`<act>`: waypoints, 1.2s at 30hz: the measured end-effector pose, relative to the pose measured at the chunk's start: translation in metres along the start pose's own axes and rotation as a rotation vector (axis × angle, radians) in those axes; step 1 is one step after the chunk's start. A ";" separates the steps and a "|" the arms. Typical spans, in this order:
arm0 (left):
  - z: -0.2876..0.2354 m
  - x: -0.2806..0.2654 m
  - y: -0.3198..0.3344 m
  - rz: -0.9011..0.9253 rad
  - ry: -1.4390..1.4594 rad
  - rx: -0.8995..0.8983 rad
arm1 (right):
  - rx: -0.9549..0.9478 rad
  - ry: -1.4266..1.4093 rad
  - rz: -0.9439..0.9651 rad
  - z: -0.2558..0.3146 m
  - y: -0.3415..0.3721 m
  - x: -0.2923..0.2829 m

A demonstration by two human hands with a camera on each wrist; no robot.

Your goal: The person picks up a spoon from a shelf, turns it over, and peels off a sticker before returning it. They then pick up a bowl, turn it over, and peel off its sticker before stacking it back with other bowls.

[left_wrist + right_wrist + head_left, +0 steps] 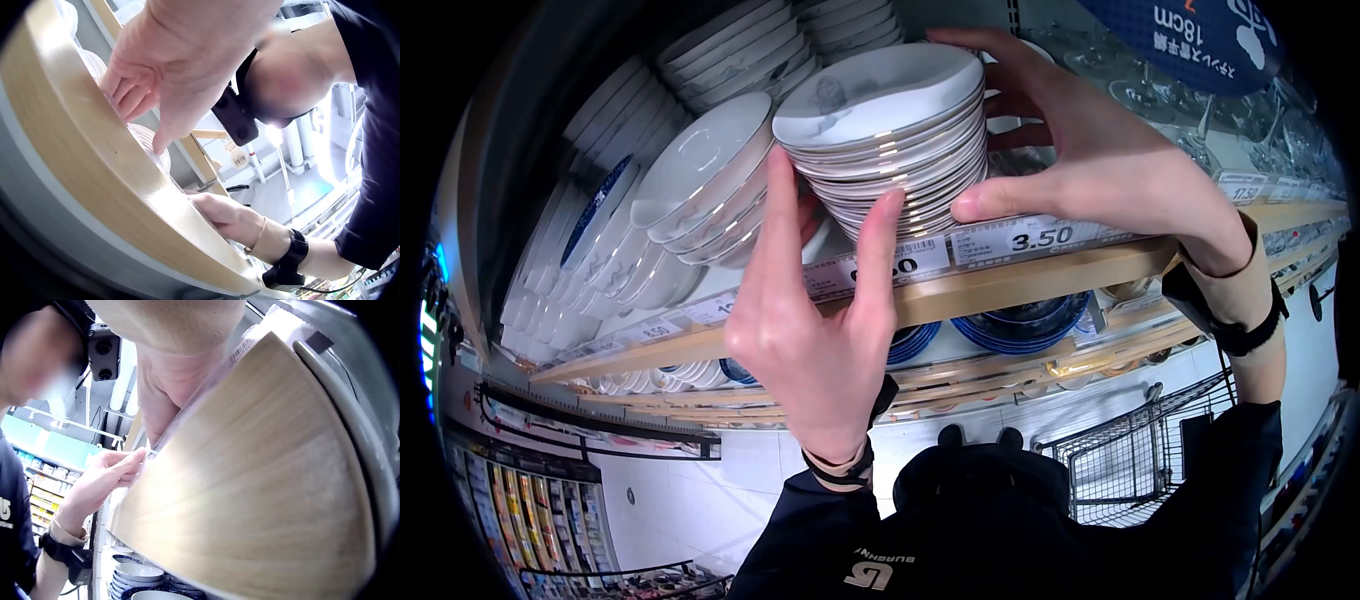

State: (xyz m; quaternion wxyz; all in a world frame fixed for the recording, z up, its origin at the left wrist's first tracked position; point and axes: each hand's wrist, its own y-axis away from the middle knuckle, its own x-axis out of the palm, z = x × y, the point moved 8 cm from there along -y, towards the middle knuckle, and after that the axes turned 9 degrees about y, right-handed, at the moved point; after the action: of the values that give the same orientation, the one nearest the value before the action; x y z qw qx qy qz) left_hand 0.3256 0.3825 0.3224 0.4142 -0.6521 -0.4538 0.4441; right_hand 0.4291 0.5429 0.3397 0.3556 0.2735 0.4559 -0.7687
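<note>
A tall stack of shallow white bowls (890, 130), the top one with a grey floral print, stands tilted at the shelf's front edge. My left hand (815, 310) holds its left side, the index finger along the rim and the thumb across the front. On the opposite side my right hand (1100, 150) curves round the stack, thumb low at the front and fingers toward the back. In the left wrist view, the left hand (181, 69) reaches over the shelf edge with its thumb against the stacked bowls (150, 142). The right hand's fingertips are hidden behind the shelf in the right wrist view.
More white bowls (710, 170) lean in stacks to the left. Glassware (1190, 130) stands at the right, under a blue sign (1190, 40). Price tags line the wooden shelf edge (1000, 285). Blue dishes (1020, 325) sit below, and a shopping cart (1130, 460) stands on the floor.
</note>
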 end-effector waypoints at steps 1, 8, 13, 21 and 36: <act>0.000 0.000 0.000 -0.003 -0.003 0.014 | 0.004 -0.032 0.019 -0.001 0.000 0.001; 0.002 0.002 -0.001 0.010 0.052 -0.069 | 0.069 -0.068 0.110 -0.002 -0.002 0.004; 0.002 -0.001 0.000 0.028 0.050 -0.053 | 0.071 -0.064 0.123 -0.002 -0.003 0.003; 0.007 -0.016 0.009 -0.010 0.083 0.145 | 0.053 -0.004 0.110 0.009 -0.003 -0.025; 0.015 -0.017 0.014 0.040 0.274 0.159 | 0.300 -0.226 0.189 0.009 -0.073 -0.001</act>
State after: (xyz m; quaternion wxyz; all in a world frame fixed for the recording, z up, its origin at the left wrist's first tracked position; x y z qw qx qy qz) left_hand 0.3111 0.3650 0.3086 0.5138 -0.6805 -0.3434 0.3937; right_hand 0.3703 0.5592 0.3816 0.4303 0.2767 0.2658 -0.8171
